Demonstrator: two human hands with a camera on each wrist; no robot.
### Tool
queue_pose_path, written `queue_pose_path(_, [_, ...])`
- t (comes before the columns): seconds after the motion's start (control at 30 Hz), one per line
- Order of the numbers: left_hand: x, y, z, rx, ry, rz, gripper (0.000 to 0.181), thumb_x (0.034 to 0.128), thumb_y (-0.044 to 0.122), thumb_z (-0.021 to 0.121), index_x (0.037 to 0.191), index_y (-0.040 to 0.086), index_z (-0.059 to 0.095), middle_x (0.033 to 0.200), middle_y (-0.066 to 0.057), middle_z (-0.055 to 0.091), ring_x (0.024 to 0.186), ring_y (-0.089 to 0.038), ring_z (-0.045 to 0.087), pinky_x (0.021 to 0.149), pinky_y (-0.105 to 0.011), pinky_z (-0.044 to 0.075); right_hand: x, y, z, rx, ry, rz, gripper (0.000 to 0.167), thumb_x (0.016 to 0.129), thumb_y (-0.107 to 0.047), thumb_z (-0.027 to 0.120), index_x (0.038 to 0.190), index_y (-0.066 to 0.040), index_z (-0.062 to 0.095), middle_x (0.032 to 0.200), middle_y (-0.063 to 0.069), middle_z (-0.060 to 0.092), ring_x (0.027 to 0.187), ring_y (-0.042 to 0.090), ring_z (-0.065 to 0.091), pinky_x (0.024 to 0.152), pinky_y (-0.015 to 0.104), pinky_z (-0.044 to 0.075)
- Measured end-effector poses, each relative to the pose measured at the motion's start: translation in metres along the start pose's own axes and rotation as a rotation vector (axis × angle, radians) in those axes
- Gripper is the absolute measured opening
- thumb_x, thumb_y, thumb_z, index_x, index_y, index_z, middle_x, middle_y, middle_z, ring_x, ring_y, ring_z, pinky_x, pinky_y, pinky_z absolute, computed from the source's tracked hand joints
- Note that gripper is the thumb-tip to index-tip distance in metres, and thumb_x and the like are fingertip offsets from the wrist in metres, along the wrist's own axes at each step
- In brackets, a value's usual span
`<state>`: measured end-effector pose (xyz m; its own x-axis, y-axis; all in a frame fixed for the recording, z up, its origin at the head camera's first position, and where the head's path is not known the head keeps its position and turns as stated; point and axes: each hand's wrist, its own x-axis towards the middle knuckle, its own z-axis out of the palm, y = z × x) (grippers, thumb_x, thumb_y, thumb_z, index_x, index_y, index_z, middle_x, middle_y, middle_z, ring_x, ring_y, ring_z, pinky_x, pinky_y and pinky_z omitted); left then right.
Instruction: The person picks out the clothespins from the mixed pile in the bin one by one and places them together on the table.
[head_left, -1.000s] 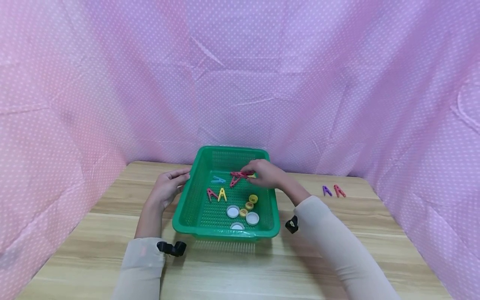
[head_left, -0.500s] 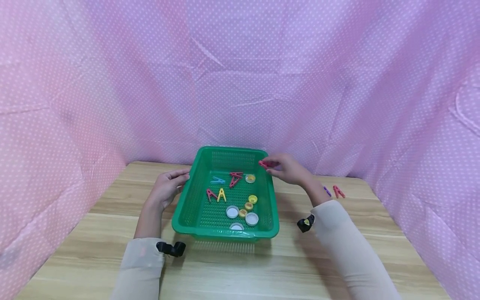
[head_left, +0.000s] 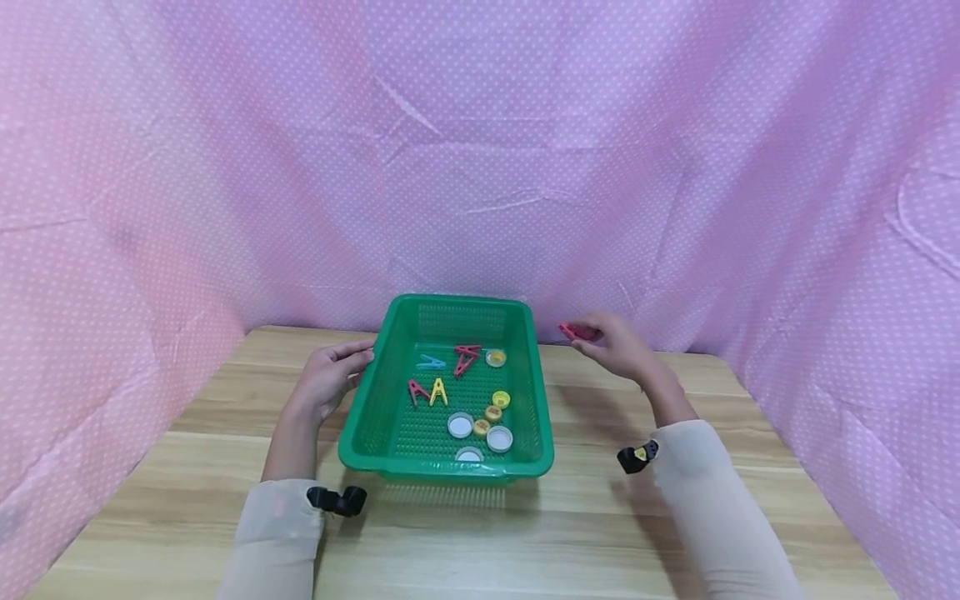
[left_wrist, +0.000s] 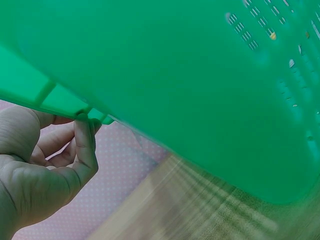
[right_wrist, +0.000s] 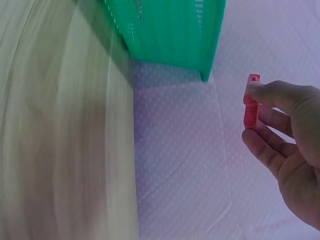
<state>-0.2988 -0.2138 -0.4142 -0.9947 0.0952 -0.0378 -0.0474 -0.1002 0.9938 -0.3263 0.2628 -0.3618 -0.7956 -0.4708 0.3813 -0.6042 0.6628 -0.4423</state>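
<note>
A green plastic basket stands on the table, holding clothespins and caps. At its left rim my left hand pinches the edge between thumb and fingers, and the left wrist view shows that hand under the rim. My right hand is in the air to the right of the basket. It pinches a red clothespin by thumb and fingertips; the clothespin is seen narrow side on in the right wrist view. Inside the basket lie red clothespins, a blue one and a yellow one.
White caps and yellow caps lie toward the basket's near right. The wooden table ends at a pink dotted curtain behind and at both sides. My right hand and forearm cover the table's far right part.
My right hand has lifted a red clothespin out of the basket and carried it right, past the rim. The two clothespins on the table are now hidden behind that arm. My left hand stays put.
</note>
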Motion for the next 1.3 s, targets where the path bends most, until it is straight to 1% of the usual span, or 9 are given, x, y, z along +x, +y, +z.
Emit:
queue_pose_path(0.17, [0.000, -0.001, -0.001, 0.005, -0.004, 0.000, 0.048, 0.1026, 0.013, 0.064, 0.142, -0.011, 0.051, 0.103, 0.008, 0.073, 0.093, -0.007, 0.067, 0.085, -0.024, 0.056, -0.016, 0.017, -0.004, -0.035, 0.040, 0.095, 0.031, 0.094, -0.005, 0.073, 0.124, 0.004, 0.070, 0.106, 0.017, 0.073, 0.092, 0.028, 0.070, 0.082, 0.042, 0.060])
queue_pose_path(0.3, [0.000, 0.001, 0.000, 0.001, -0.008, -0.002, 0.048, 0.1025, 0.013, 0.064, 0.142, -0.011, 0.051, 0.103, 0.007, 0.073, 0.093, -0.007, 0.067, 0.085, -0.024, 0.056, -0.031, 0.031, -0.006, -0.014, 0.073, 0.137, 0.030, 0.094, -0.004, 0.073, 0.123, 0.006, 0.070, 0.105, 0.019, 0.073, 0.092, 0.030, 0.070, 0.081, 0.041, 0.060])
queue_pose_path(0.47, [0.000, 0.001, 0.001, -0.011, -0.007, 0.004, 0.046, 0.1024, 0.011, 0.064, 0.141, -0.012, 0.052, 0.101, 0.006, 0.074, 0.091, -0.006, 0.067, 0.084, -0.024, 0.056, -0.047, 0.045, -0.007, -0.010, 0.091, 0.210, 0.031, 0.096, -0.009, 0.072, 0.125, 0.004, 0.070, 0.105, 0.018, 0.074, 0.093, 0.031, 0.071, 0.081, 0.040, 0.059])
queue_pose_path(0.53, [0.000, 0.001, 0.001, -0.010, -0.004, 0.007, 0.046, 0.1024, 0.010, 0.064, 0.141, -0.012, 0.053, 0.100, 0.006, 0.074, 0.090, -0.006, 0.066, 0.083, -0.024, 0.056, -0.053, 0.050, -0.007, -0.018, 0.095, 0.253, 0.033, 0.097, -0.012, 0.072, 0.127, 0.001, 0.069, 0.106, 0.017, 0.074, 0.093, 0.030, 0.070, 0.078, 0.036, 0.059])
queue_pose_path(0.7, [0.000, 0.000, 0.001, -0.001, 0.001, 0.008, 0.045, 0.1024, 0.009, 0.064, 0.141, -0.012, 0.053, 0.099, 0.007, 0.073, 0.089, -0.006, 0.066, 0.083, -0.024, 0.055, -0.065, 0.059, -0.005, 0.014, 0.090, 0.352, 0.038, 0.098, -0.016, 0.072, 0.132, 0.000, 0.066, 0.108, 0.020, 0.072, 0.085, 0.026, 0.067, 0.058, 0.030, 0.056])
queue_pose_path(0.77, [0.000, 0.000, 0.001, -0.001, 0.002, 0.008, 0.045, 0.1022, 0.009, 0.064, 0.141, -0.011, 0.053, 0.099, 0.008, 0.073, 0.090, -0.006, 0.066, 0.084, -0.025, 0.055, -0.068, 0.063, -0.003, 0.015, 0.092, 0.364, 0.037, 0.098, -0.014, 0.072, 0.131, 0.002, 0.066, 0.107, 0.021, 0.072, 0.083, 0.026, 0.066, 0.057, 0.028, 0.056])
queue_pose_path(0.9, [0.000, 0.000, 0.001, 0.002, 0.004, 0.004, 0.046, 0.1018, 0.010, 0.065, 0.141, -0.011, 0.053, 0.100, 0.008, 0.073, 0.090, -0.007, 0.066, 0.085, -0.026, 0.055, -0.073, 0.070, 0.002, -0.023, 0.101, 0.363, 0.037, 0.097, -0.011, 0.072, 0.129, 0.005, 0.067, 0.105, 0.022, 0.073, 0.087, 0.029, 0.068, 0.070, 0.031, 0.057])
queue_pose_path(1.03, [-0.001, 0.001, 0.001, 0.004, 0.005, 0.001, 0.047, 0.1017, 0.010, 0.065, 0.141, -0.012, 0.052, 0.100, 0.007, 0.073, 0.089, -0.006, 0.066, 0.085, -0.025, 0.055, -0.076, 0.074, 0.005, -0.045, 0.090, 0.396, 0.038, 0.097, -0.012, 0.072, 0.130, 0.006, 0.066, 0.106, 0.022, 0.072, 0.095, 0.032, 0.068, 0.082, 0.041, 0.056])
queue_pose_path(1.3, [-0.002, 0.001, 0.001, -0.011, 0.006, -0.003, 0.047, 0.1016, 0.010, 0.065, 0.141, -0.012, 0.052, 0.100, 0.007, 0.072, 0.089, -0.007, 0.066, 0.083, -0.025, 0.056, -0.080, 0.083, 0.013, -0.016, 0.070, 0.457, 0.035, 0.098, -0.014, 0.071, 0.128, 0.003, 0.068, 0.103, 0.017, 0.073, 0.093, 0.029, 0.067, 0.086, 0.043, 0.056])
